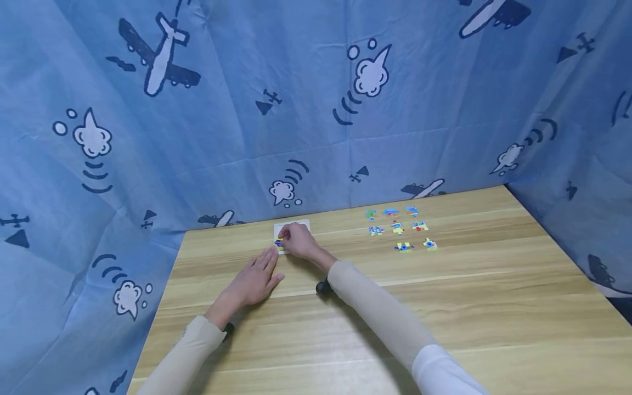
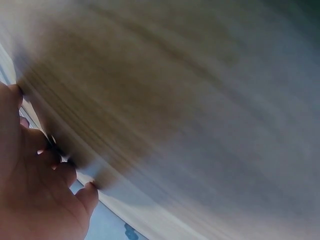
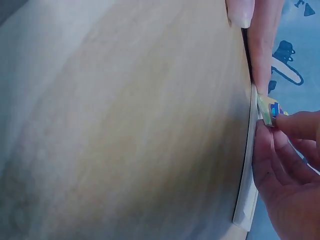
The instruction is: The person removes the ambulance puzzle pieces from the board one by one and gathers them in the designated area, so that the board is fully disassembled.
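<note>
My right hand (image 1: pixel 297 240) is over a small white-framed puzzle tray (image 1: pixel 292 223) at the back of the table. In the right wrist view its thumb and fingers pinch a yellow and blue puzzle piece (image 3: pixel 270 109), tilted up at the tray's near edge. My left hand (image 1: pixel 255 278) lies with fingers extended on the table, fingertips right at the tray's near left corner. In the left wrist view the left hand (image 2: pixel 42 175) shows at the lower left, fingers against the tabletop. The right hand hides much of the tray's inside.
Several colourful puzzle pieces (image 1: pixel 397 226) lie spread in rows on the wooden table (image 1: pixel 469 307), right of the tray. A blue curtain (image 1: pixel 316 109) with airplane prints hangs behind the table and along its sides.
</note>
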`<state>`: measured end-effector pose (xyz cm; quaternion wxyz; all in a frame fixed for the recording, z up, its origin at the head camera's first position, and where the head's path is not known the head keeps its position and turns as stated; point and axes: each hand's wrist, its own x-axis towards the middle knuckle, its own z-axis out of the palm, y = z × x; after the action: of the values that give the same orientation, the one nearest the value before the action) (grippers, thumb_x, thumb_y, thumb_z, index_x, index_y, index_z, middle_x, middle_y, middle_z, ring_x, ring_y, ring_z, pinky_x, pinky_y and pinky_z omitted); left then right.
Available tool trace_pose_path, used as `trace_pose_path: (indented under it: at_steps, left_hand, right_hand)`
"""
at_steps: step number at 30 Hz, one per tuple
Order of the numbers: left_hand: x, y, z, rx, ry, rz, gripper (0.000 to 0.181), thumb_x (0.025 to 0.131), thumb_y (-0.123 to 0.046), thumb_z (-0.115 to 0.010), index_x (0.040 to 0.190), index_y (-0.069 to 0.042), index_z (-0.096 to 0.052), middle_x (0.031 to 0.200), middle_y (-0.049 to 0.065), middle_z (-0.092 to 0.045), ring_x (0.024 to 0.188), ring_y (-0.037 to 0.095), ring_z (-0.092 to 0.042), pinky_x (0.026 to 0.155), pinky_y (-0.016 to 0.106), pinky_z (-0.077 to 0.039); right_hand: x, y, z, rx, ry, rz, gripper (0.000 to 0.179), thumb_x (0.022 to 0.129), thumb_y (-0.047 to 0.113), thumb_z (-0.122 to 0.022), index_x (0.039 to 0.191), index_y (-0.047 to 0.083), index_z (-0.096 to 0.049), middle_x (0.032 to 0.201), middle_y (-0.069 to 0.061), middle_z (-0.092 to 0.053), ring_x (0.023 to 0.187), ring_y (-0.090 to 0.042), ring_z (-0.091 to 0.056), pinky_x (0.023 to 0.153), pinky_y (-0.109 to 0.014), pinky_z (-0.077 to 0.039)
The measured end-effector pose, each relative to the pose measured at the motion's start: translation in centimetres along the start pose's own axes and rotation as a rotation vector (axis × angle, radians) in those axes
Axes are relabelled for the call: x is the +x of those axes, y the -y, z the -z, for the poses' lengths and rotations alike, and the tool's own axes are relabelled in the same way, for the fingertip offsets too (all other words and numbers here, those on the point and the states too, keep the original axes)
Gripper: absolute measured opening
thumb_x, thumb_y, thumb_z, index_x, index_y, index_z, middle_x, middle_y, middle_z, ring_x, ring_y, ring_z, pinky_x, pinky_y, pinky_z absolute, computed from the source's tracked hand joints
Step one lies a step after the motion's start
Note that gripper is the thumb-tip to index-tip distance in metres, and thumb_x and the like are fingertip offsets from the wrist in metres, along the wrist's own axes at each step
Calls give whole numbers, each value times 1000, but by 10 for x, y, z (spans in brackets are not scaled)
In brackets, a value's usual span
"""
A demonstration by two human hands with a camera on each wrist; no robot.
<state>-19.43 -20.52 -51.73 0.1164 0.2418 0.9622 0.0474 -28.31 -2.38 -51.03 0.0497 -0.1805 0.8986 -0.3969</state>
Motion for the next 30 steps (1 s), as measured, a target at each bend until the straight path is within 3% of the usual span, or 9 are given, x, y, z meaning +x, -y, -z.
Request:
trace_pose_path:
  at_steps: [13,19,25,30]
  left_hand:
    - [0,-3,-2,12,9,5,73,114,-47,-35,166,2,-21,176,19,-17,164,36,-21,131,58,-26]
    - [2,-1,-2,24,13,16,73,114,-48,-33,167,1,-20,177,18,-17,165,35,-20,132,57,-26]
    - [2,0,-2,12,17,23,73,114,-49,-33,167,-1,-18,177,16,-15,166,33,-18,133,56,-24]
    - [1,1,-1,23,16,17,73,114,-48,-33,167,0,-17,178,16,-15,166,34,-17,133,56,-24]
  right_hand:
    - [-14,-4,36,214,-11,-43,11,95,3,-71,101,3,-81,91,-10,-80,76,-12,-71,67,-22,-58]
    - [-24,-14,65,310,-16,-68,12,97,3,-69,103,2,-80,96,-14,-80,84,-22,-76,76,-36,-66]
    - [-35,-33,94,375,-24,-78,13,97,4,-71,106,-2,-79,105,-21,-79,96,-40,-77,88,-54,-64]
    - [-46,-47,116,380,-39,-90,14,98,2,-70,107,-4,-79,106,-23,-79,95,-40,-78,89,-56,-63]
